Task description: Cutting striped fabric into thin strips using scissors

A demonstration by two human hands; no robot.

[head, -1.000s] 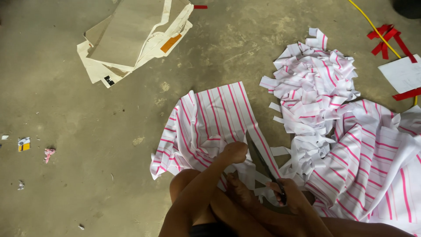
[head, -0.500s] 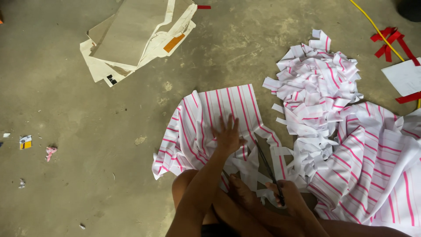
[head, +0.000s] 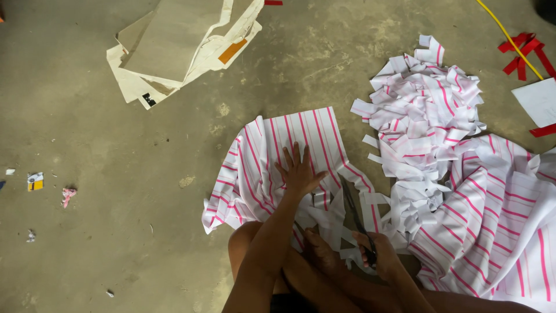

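**Striped cloth under flat palm and scissors on concrete floor**

Seen on a rough, mottled grey concrete floor [head: 116,232]: one piece of thin white cloth with pink stripes [head: 278,145], roughly rectangular at its far edge, rumpled and wavy along the left side, slit into ribbons on the near right. Pressed flat on its middle, the left hand [head: 298,174], fingers spread wide, gripping nothing. Closed around the handles of one pair of dark metal scissors [head: 354,211], the right hand [head: 379,255]; long blades slightly parted, pointing away from the body, lying against the cut edge of the cloth. Resting between the two hands, one bare foot [head: 321,252] among loose strips.

Heaped just to the right, one soft tangled pile of cut strips [head: 428,110] in the same white and pink, too many to count. Spread beside and below that pile, one larger uncut sheet of the same striped fabric [head: 498,214], folded in broad creases.

Farther off, upper left, one loose stack of flat beige cardboard and paper sheets [head: 179,46]. Upper right, one thin yellow cord [head: 509,40], a few red ribbon scraps [head: 524,52], one white paper corner [head: 538,101]. Scattered at left, several tiny litter bits [head: 36,181].
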